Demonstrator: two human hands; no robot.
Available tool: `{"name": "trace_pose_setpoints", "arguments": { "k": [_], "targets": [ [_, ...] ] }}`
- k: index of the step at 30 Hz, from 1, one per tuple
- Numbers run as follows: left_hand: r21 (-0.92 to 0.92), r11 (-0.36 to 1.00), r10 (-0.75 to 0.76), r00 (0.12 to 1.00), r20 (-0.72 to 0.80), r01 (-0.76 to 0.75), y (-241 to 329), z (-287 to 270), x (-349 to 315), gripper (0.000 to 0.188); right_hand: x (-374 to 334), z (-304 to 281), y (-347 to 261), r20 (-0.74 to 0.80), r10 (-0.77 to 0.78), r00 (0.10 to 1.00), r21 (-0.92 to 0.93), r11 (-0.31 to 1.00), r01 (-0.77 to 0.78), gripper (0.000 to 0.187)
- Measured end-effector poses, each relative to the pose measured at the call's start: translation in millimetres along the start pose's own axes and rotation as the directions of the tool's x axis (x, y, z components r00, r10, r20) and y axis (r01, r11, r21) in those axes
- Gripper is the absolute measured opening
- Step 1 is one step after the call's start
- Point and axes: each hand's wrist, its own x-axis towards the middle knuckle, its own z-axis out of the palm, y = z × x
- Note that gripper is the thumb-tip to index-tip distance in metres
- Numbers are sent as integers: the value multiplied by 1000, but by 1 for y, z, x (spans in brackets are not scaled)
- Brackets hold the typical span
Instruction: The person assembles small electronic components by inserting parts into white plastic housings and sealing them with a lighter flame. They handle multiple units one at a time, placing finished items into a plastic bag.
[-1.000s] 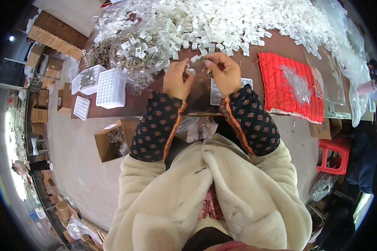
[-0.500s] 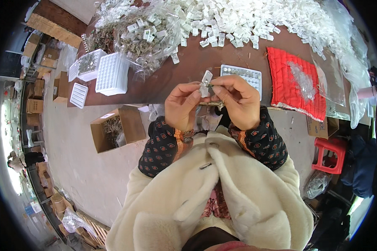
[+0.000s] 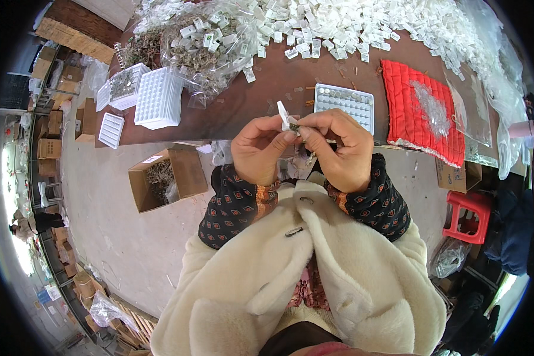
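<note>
Above the table's near edge, my left hand (image 3: 258, 151) pinches a small white plastic case (image 3: 283, 114) between thumb and fingertips. One part of the case stands up, seen nearly edge-on. My right hand (image 3: 343, 153) meets it from the other side, its thumb and index finger closed on a small dark piece (image 3: 293, 126) at the case's lower end. What this piece is cannot be made out. A thin pale-brown bundle (image 3: 310, 158) hangs below the right fingers. Just beyond that hand lies a white tray (image 3: 372, 113) with round silver discs in its far rows.
White plastic cases (image 3: 350, 26) lie heaped along the table's far side. A clear bag of tangled wires (image 3: 199, 68) and stacked white trays (image 3: 158, 98) are on the left, a red quilted pad (image 3: 397, 113) on the right. A cardboard box (image 3: 190, 169) and red stool (image 3: 474, 202) stand below.
The white case has turned from showing its face to nearly edge-on and tilts left. My right fingers have shifted slightly, and both hands stay together.
</note>
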Motion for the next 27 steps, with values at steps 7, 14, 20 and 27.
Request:
{"name": "trace_pose_setpoints", "arguments": {
  "k": [7,14,20,27],
  "targets": [
    [0,994,113,992,50,-113,-1,-2,-1,24,-2,-2,1,55,105,993,137,984,-111,18],
    [129,970,206,978,15,-206,-6,-3,-2,26,-3,2,4,77,0,997,87,996,-7,20],
    [243,918,320,947,14,-314,-14,6,-7,24,-3,10,1,57,163,985,282,944,-173,18],
    [216,912,341,938,70,-348,-12,4,-5,20,3,-5,-9,138,243,960,259,927,-271,18]
  ]
}}
